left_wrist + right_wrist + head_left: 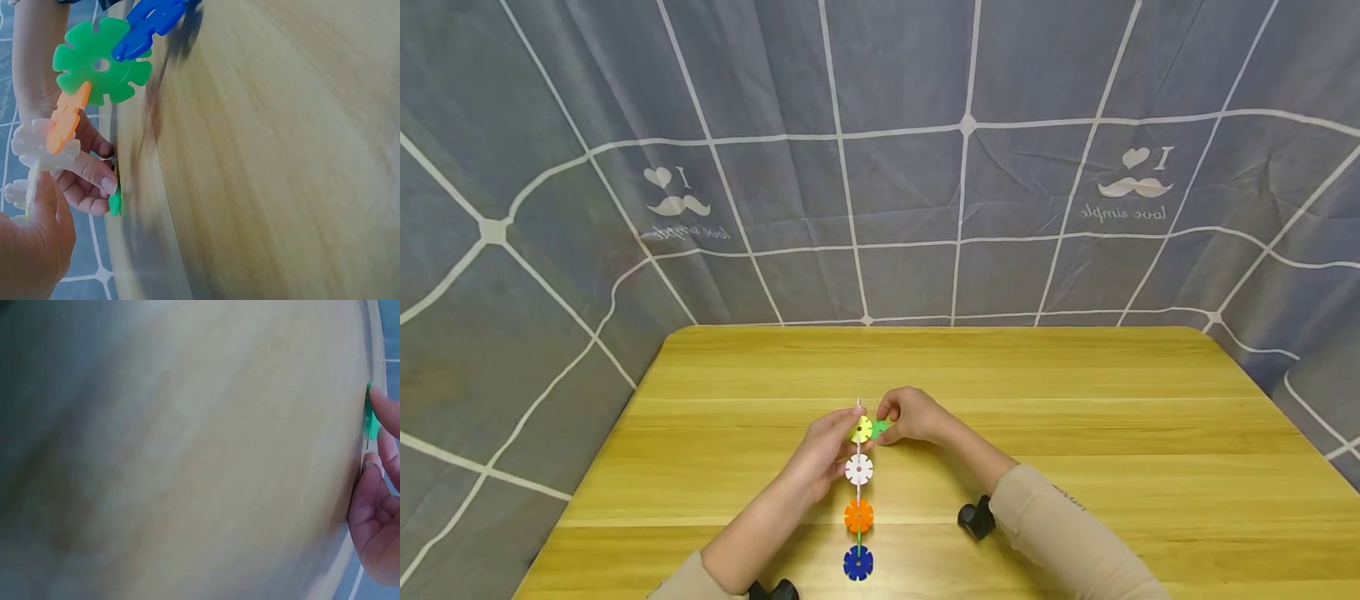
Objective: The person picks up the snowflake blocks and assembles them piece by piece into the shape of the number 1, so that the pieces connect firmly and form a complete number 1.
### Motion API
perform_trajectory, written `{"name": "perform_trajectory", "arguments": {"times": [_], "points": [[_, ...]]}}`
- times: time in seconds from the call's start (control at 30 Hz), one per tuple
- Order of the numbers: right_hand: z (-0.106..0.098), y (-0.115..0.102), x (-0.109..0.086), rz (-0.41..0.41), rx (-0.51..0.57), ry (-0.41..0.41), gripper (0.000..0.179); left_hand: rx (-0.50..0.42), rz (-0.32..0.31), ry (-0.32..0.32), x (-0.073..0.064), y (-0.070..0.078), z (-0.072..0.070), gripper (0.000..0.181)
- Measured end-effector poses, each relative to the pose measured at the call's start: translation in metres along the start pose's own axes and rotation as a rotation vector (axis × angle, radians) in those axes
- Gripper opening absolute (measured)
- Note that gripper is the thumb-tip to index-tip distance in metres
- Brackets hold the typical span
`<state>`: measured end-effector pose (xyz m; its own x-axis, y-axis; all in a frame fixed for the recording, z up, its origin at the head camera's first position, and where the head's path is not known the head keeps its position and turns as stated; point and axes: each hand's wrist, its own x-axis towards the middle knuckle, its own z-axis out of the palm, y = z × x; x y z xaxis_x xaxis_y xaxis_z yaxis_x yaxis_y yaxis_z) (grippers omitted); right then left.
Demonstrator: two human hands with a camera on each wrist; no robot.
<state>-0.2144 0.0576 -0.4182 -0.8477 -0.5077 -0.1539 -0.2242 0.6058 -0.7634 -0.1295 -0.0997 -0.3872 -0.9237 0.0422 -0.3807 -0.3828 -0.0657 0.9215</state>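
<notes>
My left hand (823,450) grips a chain of interlocked notched plastic discs near its far end, at a yellow disc (862,429). Toward me the chain runs through a white disc (859,469), an orange disc (859,516) and a blue disc (858,563). Between the orange and blue ones, the left wrist view shows a green disc (94,81) set crosswise. To the right, my right hand (913,414) pinches a loose-looking green disc (881,428) beside the yellow one. Whether those two are joined cannot be told. Fingers hide part of the chain's far end.
A wooden table (1112,417) lies under the hands. Black objects (976,518) sit beside the right forearm and below the left one. Behind the table hangs a grey curtain (910,192) with white lines.
</notes>
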Motion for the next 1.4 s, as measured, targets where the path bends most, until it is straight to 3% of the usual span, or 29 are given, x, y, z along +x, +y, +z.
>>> {"name": "perform_trajectory", "arguments": {"times": [0.3, 0.6, 1.0, 1.17, 1.4], "points": [[-0.003, 0.005, -0.001, -0.010, 0.079, -0.002, 0.027, 0.003, -0.006, 0.007, -0.001, 0.001, 0.000, 0.046], [-0.009, 0.014, -0.005, 0.009, 0.261, -0.002, 0.021, 0.023, -0.009, -0.006, -0.004, 0.003, 0.001, 0.049], [-0.013, 0.020, -0.007, 0.042, 0.361, -0.015, 0.021, -0.003, -0.010, -0.004, -0.003, 0.001, 0.002, 0.048], [-0.020, 0.017, -0.008, 0.063, 0.410, -0.011, 0.024, 0.002, -0.019, -0.001, -0.003, 0.003, 0.004, 0.047], [-0.034, 0.003, -0.007, 0.026, 0.469, -0.011, 0.027, -0.013, -0.036, -0.020, -0.002, 0.007, 0.008, 0.047]]}}
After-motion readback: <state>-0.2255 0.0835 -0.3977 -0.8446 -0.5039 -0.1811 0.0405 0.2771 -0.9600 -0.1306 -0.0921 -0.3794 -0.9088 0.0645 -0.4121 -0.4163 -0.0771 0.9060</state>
